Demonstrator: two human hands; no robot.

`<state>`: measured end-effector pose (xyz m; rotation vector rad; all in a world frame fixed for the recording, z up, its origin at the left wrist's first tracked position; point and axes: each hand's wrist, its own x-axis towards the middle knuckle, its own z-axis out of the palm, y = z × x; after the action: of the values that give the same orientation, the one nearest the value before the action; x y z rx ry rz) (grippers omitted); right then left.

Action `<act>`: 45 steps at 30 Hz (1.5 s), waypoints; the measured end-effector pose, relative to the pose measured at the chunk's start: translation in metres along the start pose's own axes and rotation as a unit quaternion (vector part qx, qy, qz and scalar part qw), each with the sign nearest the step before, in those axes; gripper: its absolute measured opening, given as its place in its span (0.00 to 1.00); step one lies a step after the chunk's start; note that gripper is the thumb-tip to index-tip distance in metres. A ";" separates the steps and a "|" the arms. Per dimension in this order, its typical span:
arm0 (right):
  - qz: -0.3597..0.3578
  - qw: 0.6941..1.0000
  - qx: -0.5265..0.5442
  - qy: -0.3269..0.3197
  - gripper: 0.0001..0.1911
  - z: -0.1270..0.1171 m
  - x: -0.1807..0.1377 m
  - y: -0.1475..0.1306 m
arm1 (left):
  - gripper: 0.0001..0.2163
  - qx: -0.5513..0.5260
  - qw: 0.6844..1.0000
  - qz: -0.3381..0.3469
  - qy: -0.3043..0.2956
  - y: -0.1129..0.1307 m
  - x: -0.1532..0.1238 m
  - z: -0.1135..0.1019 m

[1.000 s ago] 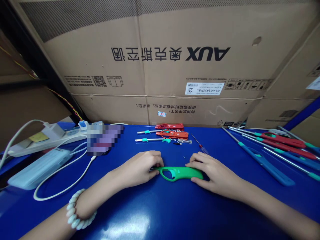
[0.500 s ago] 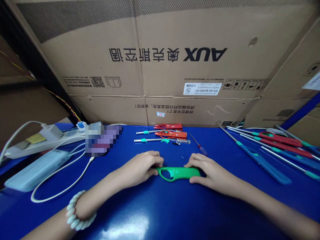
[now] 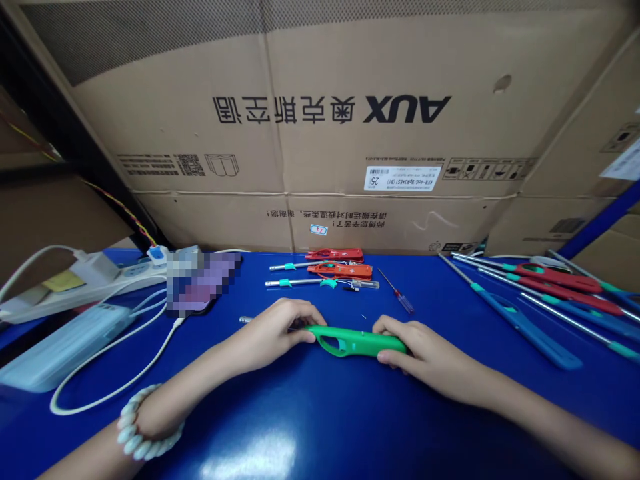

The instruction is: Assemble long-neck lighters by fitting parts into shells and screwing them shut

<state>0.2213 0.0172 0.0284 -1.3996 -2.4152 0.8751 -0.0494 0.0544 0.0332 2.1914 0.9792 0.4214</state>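
A green long-nosed lighter [image 3: 367, 341] lies crosswise between my two hands, its trigger loop towards the left. My left hand [image 3: 285, 333] is closed round the lighter's front end, and the metal tip of the tube pokes out beyond it. Thumb and fingers of my right hand [image 3: 413, 347] pinch the handle's rear end. Behind the hands lie opened lighters: a red shell [image 3: 335, 255] and an orange shell [image 3: 343, 271], with metal tubes and teal parts. A small screwdriver [image 3: 403, 301] with a purple handle rests behind my right hand.
Several lighters lie at the right, among them a blue lighter [image 3: 530, 330] and a red lighter [image 3: 560, 277]. At the left are a power strip [image 3: 135, 272], a light-blue power bank [image 3: 65, 347], a blurred-out phone [image 3: 205, 283] and a white cable [image 3: 100, 407]. A cardboard box [image 3: 320, 147] stands behind.
The green lighter has turned slightly, its right end now lower and its edge more in view. Its metal tip now shows beyond my left hand. Both hands still hold it.
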 end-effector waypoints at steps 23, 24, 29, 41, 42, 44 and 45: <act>-0.121 0.958 -0.228 0.123 0.06 0.014 0.000 0.003 | 0.02 0.439 0.884 0.106 0.124 0.020 -0.004 0.031; -0.126 0.954 -0.241 0.128 0.04 0.015 0.000 0.003 | 0.02 0.459 0.871 0.115 0.134 0.022 -0.004 0.032; -0.156 0.926 -0.295 0.176 0.04 0.015 -0.002 -0.002 | 0.03 0.503 0.833 0.135 0.187 0.024 -0.006 0.035; -0.189 0.888 -0.347 0.236 0.13 0.048 -0.004 -0.014 | 0.12 0.512 0.808 0.201 0.212 0.037 -0.011 0.067; -0.188 0.886 -0.354 0.234 0.14 0.048 -0.003 -0.014 | 0.12 0.512 0.808 0.200 0.214 0.038 -0.011 0.068; -0.192 0.880 -0.364 0.235 0.15 0.045 -0.002 -0.014 | 0.12 0.513 0.806 0.201 0.218 0.038 -0.011 0.069; -0.196 0.880 -0.365 0.234 0.14 0.044 -0.002 -0.014 | 0.12 0.513 0.805 0.201 0.219 0.037 -0.011 0.068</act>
<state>0.1920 -0.0061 0.0020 -1.0392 -2.5512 -0.4825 -0.0009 -0.0032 0.0108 3.4371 1.1233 0.7316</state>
